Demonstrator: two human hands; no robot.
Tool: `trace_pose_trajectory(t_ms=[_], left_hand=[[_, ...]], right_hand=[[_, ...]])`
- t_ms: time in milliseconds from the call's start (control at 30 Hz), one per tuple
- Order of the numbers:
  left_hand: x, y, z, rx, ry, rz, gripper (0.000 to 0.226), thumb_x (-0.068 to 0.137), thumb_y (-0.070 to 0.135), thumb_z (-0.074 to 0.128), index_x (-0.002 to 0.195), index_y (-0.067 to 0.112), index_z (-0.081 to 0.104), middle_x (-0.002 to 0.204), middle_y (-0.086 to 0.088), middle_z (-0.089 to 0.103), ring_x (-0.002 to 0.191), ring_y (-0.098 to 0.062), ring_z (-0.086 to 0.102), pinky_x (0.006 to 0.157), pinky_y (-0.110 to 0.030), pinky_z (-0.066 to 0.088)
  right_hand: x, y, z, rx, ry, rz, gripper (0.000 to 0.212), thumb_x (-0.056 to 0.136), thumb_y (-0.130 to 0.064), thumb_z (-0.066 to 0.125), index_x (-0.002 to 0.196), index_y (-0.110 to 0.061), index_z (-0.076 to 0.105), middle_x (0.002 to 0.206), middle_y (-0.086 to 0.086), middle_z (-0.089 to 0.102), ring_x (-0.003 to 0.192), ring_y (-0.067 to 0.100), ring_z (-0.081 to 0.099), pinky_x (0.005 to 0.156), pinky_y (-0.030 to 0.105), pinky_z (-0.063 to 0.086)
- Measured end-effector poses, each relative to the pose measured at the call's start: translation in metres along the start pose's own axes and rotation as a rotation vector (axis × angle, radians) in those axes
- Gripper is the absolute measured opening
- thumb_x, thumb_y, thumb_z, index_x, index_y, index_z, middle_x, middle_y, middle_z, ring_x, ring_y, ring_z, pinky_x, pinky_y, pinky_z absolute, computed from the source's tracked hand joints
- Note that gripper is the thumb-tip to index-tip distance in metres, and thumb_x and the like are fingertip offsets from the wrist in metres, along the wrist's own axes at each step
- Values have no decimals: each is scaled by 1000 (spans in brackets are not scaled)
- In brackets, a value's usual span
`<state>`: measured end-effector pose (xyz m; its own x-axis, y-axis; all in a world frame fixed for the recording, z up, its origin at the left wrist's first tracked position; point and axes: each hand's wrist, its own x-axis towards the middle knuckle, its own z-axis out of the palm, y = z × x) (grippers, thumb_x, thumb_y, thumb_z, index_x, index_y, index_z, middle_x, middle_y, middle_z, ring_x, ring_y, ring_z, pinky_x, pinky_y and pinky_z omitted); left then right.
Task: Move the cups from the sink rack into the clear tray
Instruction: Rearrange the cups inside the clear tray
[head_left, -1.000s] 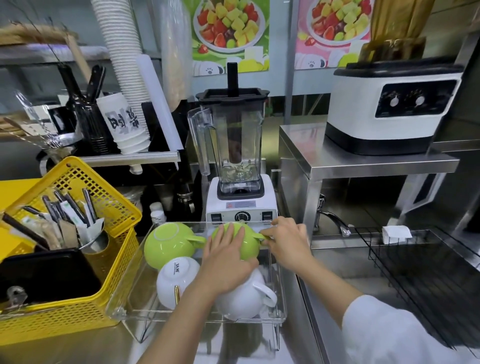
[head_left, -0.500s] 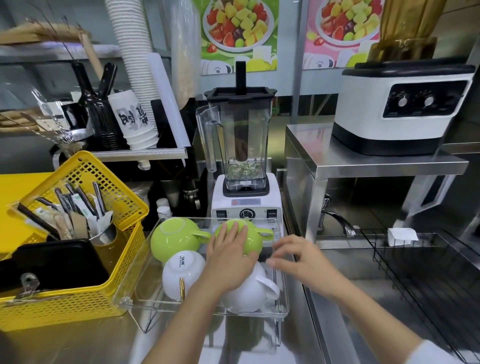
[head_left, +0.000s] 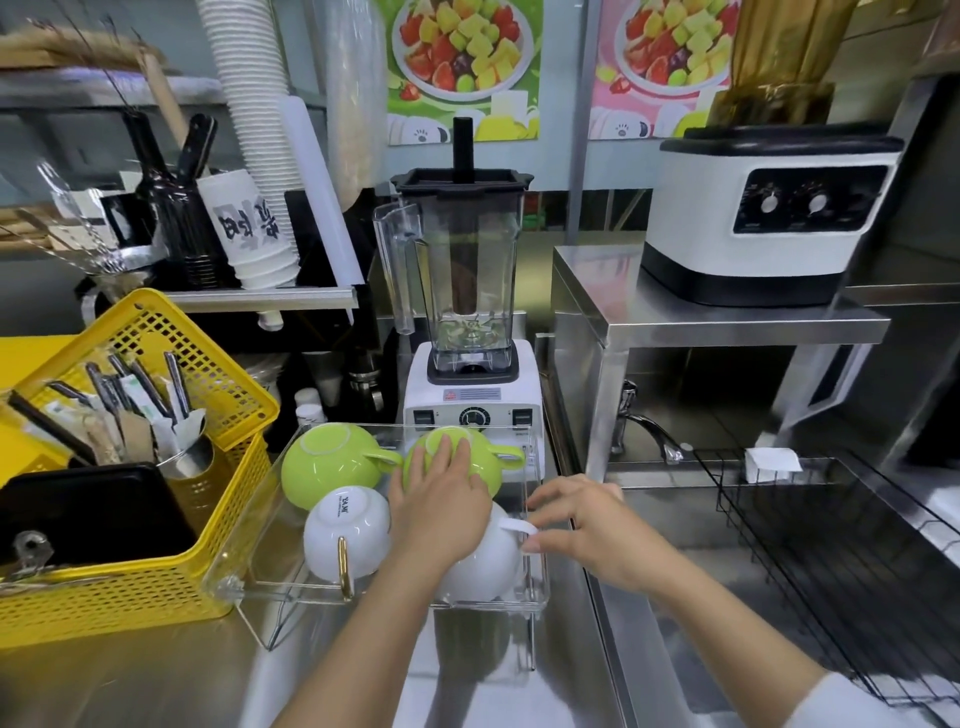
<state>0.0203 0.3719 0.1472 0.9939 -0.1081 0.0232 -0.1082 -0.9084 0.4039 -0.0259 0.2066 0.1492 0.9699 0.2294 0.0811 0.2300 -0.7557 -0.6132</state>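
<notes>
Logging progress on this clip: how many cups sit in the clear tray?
4: a green cup back left, a green cup back right, a white cup front left, a white cup front right. More may be hidden.

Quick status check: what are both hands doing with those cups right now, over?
Left hand flat across right-hand upside-down green ceramic cup. Right hand fingertips at near white cup's handle. Four cups inside clear acrylic tray. Black wire sink rack shows none. Nothing obstructing.

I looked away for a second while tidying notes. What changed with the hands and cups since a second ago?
The right hand let go of the green cup's handle and moved down to the white cup's handle. The left hand stayed resting across both cups; all four cups stayed in the clear tray.
</notes>
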Motion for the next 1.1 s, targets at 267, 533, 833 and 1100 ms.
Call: trace_pose_trajectory(t_ms=[267, 533, 833, 1100], left_hand=[[-8, 5, -12, -121, 99, 21, 58, 91, 52, 30, 143, 25, 22, 158, -2, 11, 145, -19, -1, 116, -41, 1], [3, -68, -85, -123, 338, 51, 59, 87, 50, 46, 135, 16, 41, 146, -5, 40, 139, -22, 28, 112, -44, 23], [6, -121, -67, 110, 167, -43, 67, 86, 62, 34, 138, 20, 35, 155, 3, 21, 143, -18, 12, 117, -45, 6], [1, -130, -64, 84, 146, -5, 64, 85, 61, 37, 138, 27, 33, 154, 5, 25, 144, -13, 11, 117, -45, -1]], right_hand=[[0, -2, -5, -66, -16, -7, 35, 74, -51, 64, 104, -33, 65, 116, -16, 52, 115, 5, 38, 99, 30, 22], [32, -28, -23, 75, 188, -106, 19, 82, -28, 64, 98, -21, 70, 94, -13, 60, 97, 11, 58, 86, 24, 39], [107, -85, 19, -207, 22, -240, 19, 85, -25, 58, 95, -16, 71, 105, 5, 67, 101, 23, 55, 91, 36, 35], [140, -98, 47, -564, -50, -247, 22, 84, -31, 54, 93, -18, 69, 101, 10, 64, 104, 29, 52, 93, 44, 30]])
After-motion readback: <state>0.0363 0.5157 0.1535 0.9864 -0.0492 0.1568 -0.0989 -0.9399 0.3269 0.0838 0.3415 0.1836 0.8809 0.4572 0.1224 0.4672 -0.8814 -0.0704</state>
